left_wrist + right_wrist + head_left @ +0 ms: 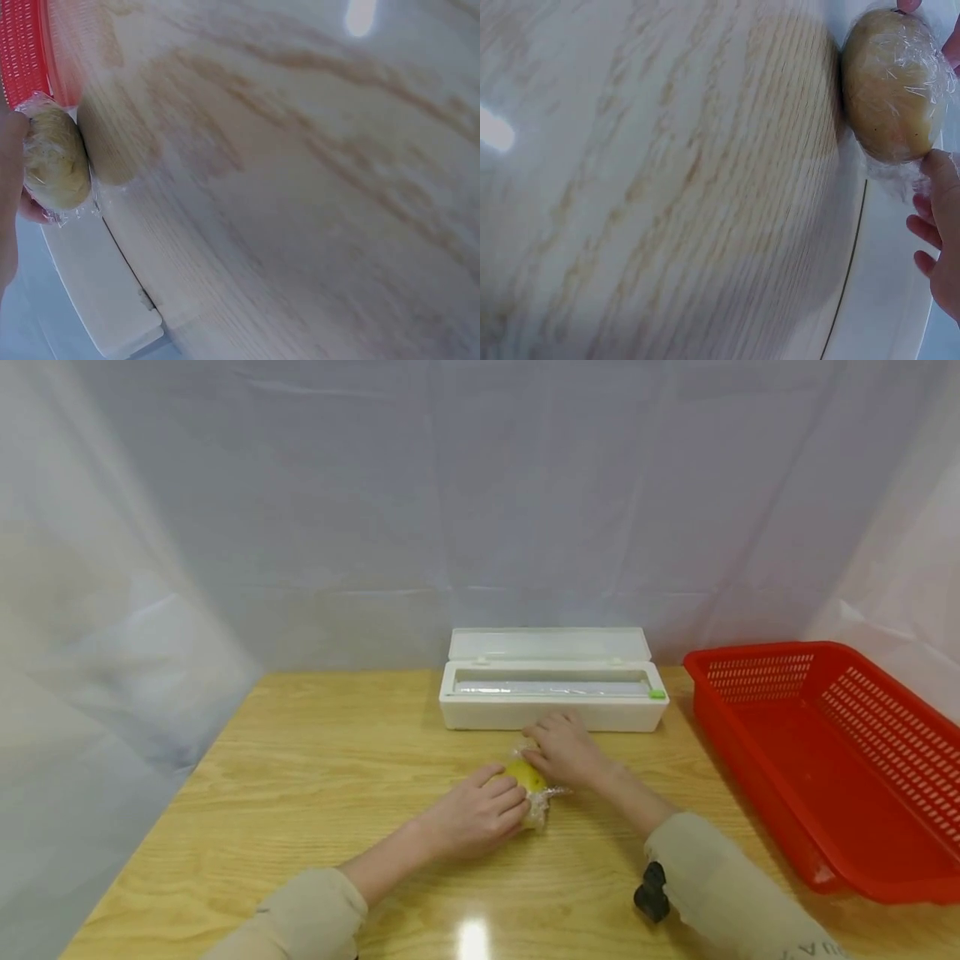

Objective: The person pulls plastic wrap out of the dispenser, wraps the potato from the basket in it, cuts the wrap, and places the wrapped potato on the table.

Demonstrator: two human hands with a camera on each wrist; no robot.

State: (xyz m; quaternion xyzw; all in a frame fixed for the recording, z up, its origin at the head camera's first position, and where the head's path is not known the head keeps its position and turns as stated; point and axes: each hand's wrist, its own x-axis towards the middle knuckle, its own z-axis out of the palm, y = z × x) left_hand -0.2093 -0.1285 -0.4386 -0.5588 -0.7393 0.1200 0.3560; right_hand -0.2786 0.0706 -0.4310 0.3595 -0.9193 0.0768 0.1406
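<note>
A yellow oval fruit (524, 774), its exact kind unclear, is wrapped in clear cling film (537, 811) that stands out in crumpled ends. The left hand (483, 810) holds it from the near left, fingers bent over its side. From the far right, the right hand (566, 749) grips its other end. In the right wrist view, the thumb of the right hand (945, 225) presses the film at one end of the fruit (889, 90), other fingers bent behind. At the left wrist view's edge, fingers flank the wrapped fruit (56, 157); the palms are hidden.
Just behind the hands stands a white cling film dispenser box (555, 714), its lid (550, 645) raised, with a roll inside and a green slider (657, 694). A red perforated basket (817, 827) occupies the right side of the wooden table (315, 760). White sheeting surrounds the table.
</note>
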